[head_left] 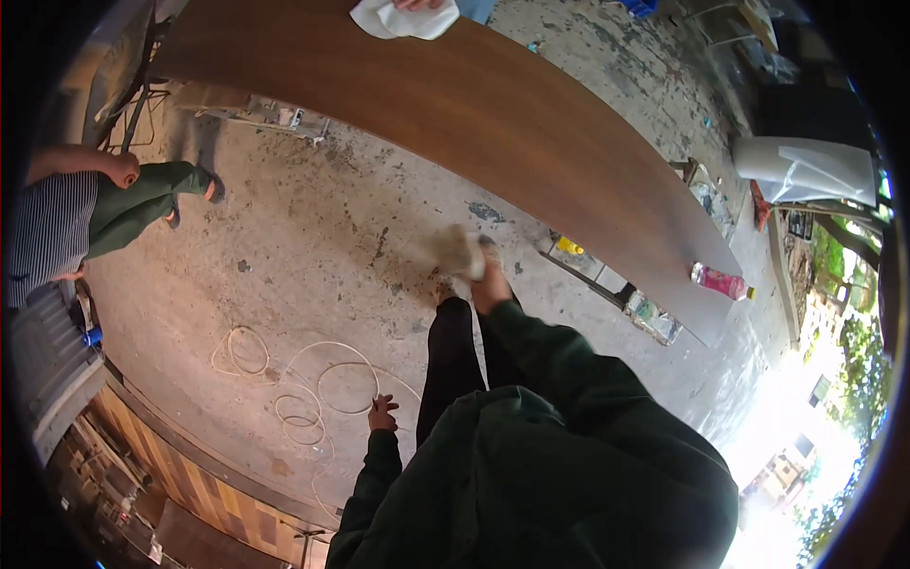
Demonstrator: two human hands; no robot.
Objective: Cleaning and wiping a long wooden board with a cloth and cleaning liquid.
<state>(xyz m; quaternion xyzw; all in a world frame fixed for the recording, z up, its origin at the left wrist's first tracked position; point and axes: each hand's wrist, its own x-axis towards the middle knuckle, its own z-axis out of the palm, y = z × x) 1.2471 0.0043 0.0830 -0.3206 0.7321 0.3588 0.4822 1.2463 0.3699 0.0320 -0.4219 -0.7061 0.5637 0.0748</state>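
Note:
In front of my legs, my right hand (489,287) is closed on a pale beige rag (457,251), which is smeared by motion. It hangs over the concrete floor, apart from the brown wooden board. At my left side, my left hand (382,415) hangs with its fingers loosely apart and nothing in it. Behind it, coils of thin cream-coloured hose or cable (327,351) lie on the floor. The long brown board (531,142) stretches across ahead of me. At its far edge, another person's hand (417,4) presses a white cloth (403,21) on the surface.
A bottle of pink liquid (720,282) lies at the board's right end. Metal supports (602,284) and a yellow object (570,246) show under the near edge. A seated person in a striped shirt (52,223) is at the left. A roll of clear wrap (806,171) stands far right.

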